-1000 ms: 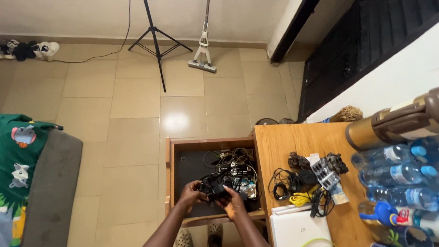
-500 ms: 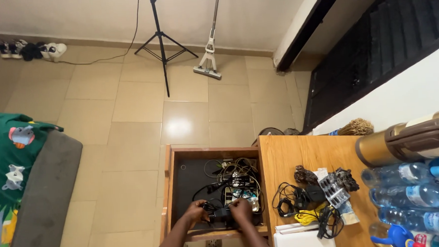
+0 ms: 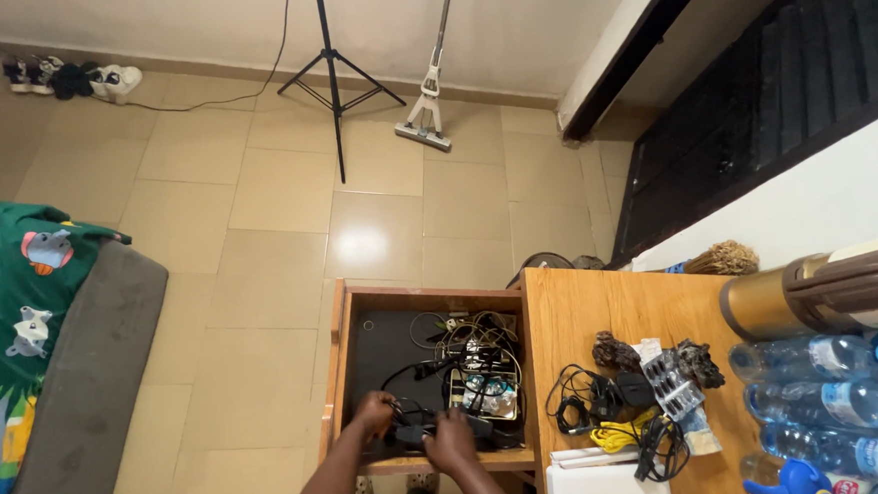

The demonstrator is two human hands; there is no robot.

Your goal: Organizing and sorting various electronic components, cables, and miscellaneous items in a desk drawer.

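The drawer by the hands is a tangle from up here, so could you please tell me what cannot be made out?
Head view only:
- What the left hand and right hand grip: a dark item, mostly covered by the fingers.
- Cables in the drawer: too small and tangled to tell apart.
- White box: cut off by the bottom edge.
- Bottles: cut off by the right edge.

Wooden drawer (image 3: 346, 312) full of tangled cables (image 3: 475, 355)
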